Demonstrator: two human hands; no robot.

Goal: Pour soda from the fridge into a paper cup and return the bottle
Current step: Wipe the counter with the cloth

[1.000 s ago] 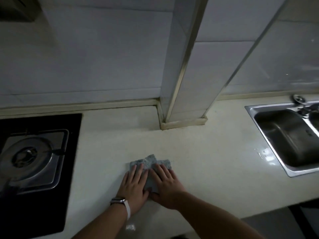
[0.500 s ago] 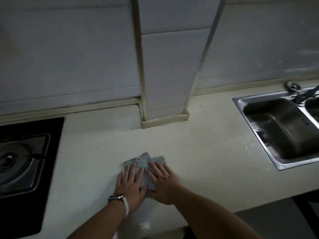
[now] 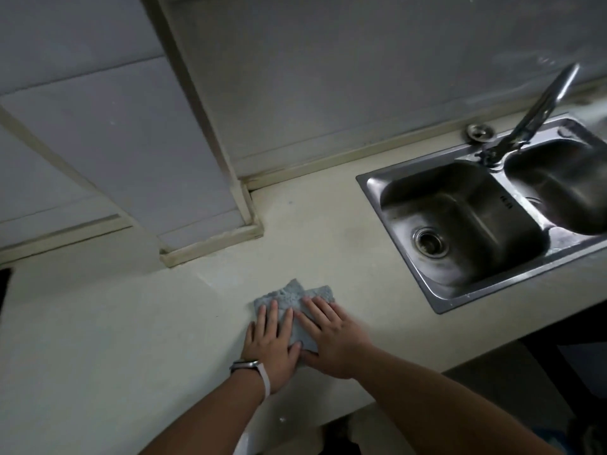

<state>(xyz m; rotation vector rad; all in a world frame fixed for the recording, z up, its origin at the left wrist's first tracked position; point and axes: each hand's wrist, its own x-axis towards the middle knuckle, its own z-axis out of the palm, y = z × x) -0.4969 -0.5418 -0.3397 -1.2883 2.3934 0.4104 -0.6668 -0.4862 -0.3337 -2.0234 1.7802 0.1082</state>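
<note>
Nubby grey cloth (image 3: 292, 295) was pinned near the worktop's (image 3: 131, 323) front edge under flat-fingered left hand (image 3: 272, 346) and right hand (image 3: 331, 343), and had been slid closer to the steel sink (image 3: 369, 183).

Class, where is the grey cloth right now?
In the head view, the cloth lies flat on the counter, bottom centre, pressed under the left hand and right hand, with the sink to its right.

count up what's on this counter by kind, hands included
hands: 2, left hand, right hand
cloth: 1
sink basins: 2, basin with drain, other basin
tap: 1
total: 6
</note>
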